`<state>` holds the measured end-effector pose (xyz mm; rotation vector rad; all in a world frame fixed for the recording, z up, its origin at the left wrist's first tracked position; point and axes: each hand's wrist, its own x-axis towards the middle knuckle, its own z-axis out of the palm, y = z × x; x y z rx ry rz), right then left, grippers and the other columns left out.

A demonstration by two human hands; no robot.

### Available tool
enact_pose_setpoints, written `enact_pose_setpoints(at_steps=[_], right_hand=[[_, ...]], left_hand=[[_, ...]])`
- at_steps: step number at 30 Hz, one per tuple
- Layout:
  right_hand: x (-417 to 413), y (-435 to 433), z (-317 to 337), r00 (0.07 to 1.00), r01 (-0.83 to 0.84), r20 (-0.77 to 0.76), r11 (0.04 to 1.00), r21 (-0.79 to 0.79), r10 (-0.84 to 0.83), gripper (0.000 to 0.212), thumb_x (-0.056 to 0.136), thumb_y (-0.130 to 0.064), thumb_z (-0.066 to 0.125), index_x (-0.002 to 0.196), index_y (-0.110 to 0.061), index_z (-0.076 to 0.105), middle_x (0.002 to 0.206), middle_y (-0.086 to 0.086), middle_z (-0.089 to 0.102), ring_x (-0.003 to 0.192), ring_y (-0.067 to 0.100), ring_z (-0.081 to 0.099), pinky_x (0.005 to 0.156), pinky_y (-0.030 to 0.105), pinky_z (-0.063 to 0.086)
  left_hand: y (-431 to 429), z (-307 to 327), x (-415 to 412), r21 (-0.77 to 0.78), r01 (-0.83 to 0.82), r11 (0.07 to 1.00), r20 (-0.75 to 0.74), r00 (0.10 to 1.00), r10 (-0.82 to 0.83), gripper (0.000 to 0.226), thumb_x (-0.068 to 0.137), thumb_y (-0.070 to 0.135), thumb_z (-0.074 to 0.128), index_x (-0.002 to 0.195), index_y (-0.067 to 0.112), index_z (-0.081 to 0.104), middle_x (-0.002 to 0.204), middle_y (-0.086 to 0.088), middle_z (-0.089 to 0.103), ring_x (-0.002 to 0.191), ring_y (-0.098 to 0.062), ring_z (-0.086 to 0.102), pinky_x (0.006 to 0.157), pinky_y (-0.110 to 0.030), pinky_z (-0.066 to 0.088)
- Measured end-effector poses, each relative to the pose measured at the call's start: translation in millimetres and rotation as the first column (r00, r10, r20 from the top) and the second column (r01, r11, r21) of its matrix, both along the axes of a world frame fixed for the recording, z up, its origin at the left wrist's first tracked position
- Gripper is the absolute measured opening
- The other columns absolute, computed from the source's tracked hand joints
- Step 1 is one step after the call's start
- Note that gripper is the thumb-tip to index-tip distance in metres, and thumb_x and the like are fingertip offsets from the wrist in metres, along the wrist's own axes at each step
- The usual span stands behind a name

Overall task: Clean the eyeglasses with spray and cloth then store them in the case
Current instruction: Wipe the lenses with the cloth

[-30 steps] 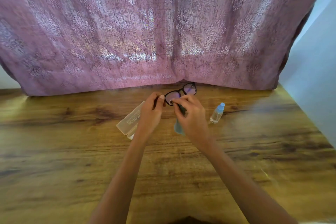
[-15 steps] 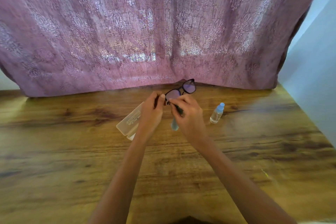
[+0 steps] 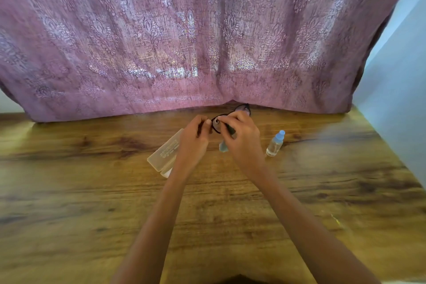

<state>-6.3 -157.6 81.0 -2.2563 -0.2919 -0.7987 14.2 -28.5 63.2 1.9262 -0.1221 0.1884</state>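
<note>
eyeglasses (image 3: 242, 110) pinched between fingers of left hand (image 3: 196, 140) and right hand (image 3: 244, 140).

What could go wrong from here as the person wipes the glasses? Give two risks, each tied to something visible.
1. Both hands, left hand and right hand, hold the eyeglasses in the air over the wooden table; a slip could drop them.
2. The spray bottle stands upright close beside the right hand, so a sideways sweep might knock it over.
</note>
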Motion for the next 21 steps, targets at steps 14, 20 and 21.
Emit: enact_pose_setpoints(at_steps=[14,20,21], right_hand=[[8,-7,-4,0.997,0.07,-0.04,0.997,0.024,-0.069,0.014,0.087,-0.001,0.067,0.1,0.0,0.073,0.087,0.009,0.063,0.076,0.012,0.057,0.069,0.013,0.041],[-9,-3,-16,0.999,0.043,-0.02,0.998,0.038,-0.042,0.014,0.086,0.001,0.069,0.098,0.0,0.073,0.087,0.008,0.062,0.075,0.011,0.057,0.072,0.009,0.045],[-12,0,-16,1.0,0.021,-0.015,0.999,0.028,-0.021,0.014,0.086,0.001,0.069,0.099,-0.001,0.073,0.088,0.008,0.062,0.077,0.013,0.059,0.073,0.014,0.047]], left_hand=[[3,-2,1,-0.01,-0.038,0.999,-0.021,0.999,0.038,0.021,0.099,0.026,0.046,0.086,0.016,0.059,0.081,-0.011,0.065,0.067,-0.01,0.052,0.059,-0.015,0.037],[5,-2,1,-0.022,-0.059,0.998,-0.032,0.998,0.058,0.021,0.099,0.028,0.045,0.082,0.022,0.056,0.079,-0.001,0.064,0.065,-0.001,0.051,0.059,-0.009,0.038],[4,-2,1,-0.017,-0.058,0.998,-0.036,0.998,0.058,0.022,0.099,0.028,0.045,0.082,0.02,0.056,0.078,0.0,0.063,0.065,-0.002,0.052,0.06,-0.01,0.038]])
